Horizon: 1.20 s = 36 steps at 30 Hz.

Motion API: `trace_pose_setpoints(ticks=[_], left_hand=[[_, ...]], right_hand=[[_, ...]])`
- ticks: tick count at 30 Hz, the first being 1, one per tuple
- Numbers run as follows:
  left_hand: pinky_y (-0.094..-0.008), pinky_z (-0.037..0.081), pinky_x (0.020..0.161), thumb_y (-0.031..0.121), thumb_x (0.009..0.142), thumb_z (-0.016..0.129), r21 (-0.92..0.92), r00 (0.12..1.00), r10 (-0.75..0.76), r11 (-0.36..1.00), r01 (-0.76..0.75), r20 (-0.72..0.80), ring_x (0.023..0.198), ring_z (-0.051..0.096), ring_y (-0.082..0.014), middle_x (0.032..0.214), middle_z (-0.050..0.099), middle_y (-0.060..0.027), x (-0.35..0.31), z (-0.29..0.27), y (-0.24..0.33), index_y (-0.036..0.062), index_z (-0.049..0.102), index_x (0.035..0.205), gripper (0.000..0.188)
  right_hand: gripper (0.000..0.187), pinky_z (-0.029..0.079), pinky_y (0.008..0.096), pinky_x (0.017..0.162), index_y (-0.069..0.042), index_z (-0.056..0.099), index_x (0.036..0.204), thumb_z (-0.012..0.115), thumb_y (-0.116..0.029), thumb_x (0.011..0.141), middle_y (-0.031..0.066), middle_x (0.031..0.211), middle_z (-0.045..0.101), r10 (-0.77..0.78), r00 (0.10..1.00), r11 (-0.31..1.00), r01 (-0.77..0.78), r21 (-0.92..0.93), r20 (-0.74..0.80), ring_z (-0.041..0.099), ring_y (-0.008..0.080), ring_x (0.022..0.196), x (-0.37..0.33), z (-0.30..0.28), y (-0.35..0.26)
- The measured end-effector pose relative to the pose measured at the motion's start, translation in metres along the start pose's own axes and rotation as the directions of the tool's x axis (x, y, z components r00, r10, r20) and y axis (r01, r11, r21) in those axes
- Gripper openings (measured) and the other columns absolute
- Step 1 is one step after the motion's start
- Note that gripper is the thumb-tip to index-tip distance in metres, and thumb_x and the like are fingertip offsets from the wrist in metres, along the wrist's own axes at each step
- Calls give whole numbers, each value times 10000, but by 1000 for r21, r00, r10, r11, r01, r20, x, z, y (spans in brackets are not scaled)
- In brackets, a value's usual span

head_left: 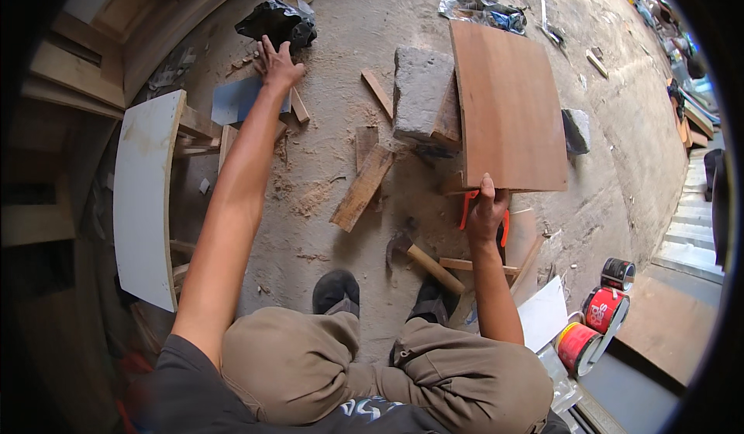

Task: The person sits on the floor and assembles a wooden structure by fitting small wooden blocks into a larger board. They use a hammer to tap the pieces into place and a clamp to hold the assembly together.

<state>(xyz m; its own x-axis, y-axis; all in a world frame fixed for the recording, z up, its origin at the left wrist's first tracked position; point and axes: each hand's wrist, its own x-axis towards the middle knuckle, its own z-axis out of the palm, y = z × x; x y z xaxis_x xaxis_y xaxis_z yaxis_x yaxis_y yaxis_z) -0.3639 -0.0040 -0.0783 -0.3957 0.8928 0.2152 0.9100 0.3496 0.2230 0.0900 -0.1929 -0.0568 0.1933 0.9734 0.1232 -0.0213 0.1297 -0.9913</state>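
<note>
My left arm stretches far forward, and my left hand (279,65) has its fingers spread at the near edge of a crumpled black plastic bag (288,22). Whether the fingertips touch the bag, I cannot tell. My right hand (488,206) pinches the near edge of a brown plywood panel (511,108), thumb on top and fingers underneath. The panel's left part overlaps a wood block beside a grey concrete block (422,93). Beneath my right hand, orange handles (505,229) of a tool show in part; the rest is hidden.
A hammer (426,263) lies before my feet. Wood offcuts (363,187) and sawdust litter the concrete floor. At left stands a white-faced wooden piece (146,201), with a blue-grey sheet (236,99) beyond it. Cans (604,308) sit at right near a white board (544,315).
</note>
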Motion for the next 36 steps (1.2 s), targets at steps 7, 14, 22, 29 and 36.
trace_pose_setpoints(ticks=[7,14,22,29,36], left_hand=[[-534,437,1030,396,780,768,-175,967,163,976,-129,197,1327,514,-286,1377,582,-138,54,24,-34,121,650,1232,542],[-375,531,892,213,813,736,-441,974,178,892,-99,141,1008,699,-288,1050,719,-162,16,33,7,51,661,1074,316],[-329,532,760,91,890,644,-610,908,397,689,-392,-135,805,690,-216,863,701,-127,-97,-24,102,17,645,970,109],[-294,543,757,217,940,677,-844,914,388,524,-114,118,820,694,-152,844,710,-127,-138,-36,105,14,681,992,210],[-453,519,914,156,901,596,-534,904,422,782,-321,75,1040,662,-402,1073,695,-240,-118,13,37,15,703,1060,238]], right_hand=[[421,399,358,1021,75,571,1224,562,-273,986,125,1207,597,-5,1000,1000,5,-12,-1,547,219,1117,-2,10,0],[420,429,338,969,53,577,1231,631,-256,953,93,1167,624,-21,1000,997,22,75,-17,564,182,1066,2,10,-2],[394,400,341,1014,59,583,1224,576,-243,972,104,1201,609,-28,999,1000,29,10,-18,549,197,1108,-1,8,-8],[385,415,345,997,67,589,1214,586,-237,977,106,1183,625,-12,1000,999,13,40,-18,558,194,1097,0,1,11],[454,388,350,1053,51,483,1347,550,-230,996,114,1295,534,5,1000,998,-5,62,4,510,196,1195,0,6,4]])
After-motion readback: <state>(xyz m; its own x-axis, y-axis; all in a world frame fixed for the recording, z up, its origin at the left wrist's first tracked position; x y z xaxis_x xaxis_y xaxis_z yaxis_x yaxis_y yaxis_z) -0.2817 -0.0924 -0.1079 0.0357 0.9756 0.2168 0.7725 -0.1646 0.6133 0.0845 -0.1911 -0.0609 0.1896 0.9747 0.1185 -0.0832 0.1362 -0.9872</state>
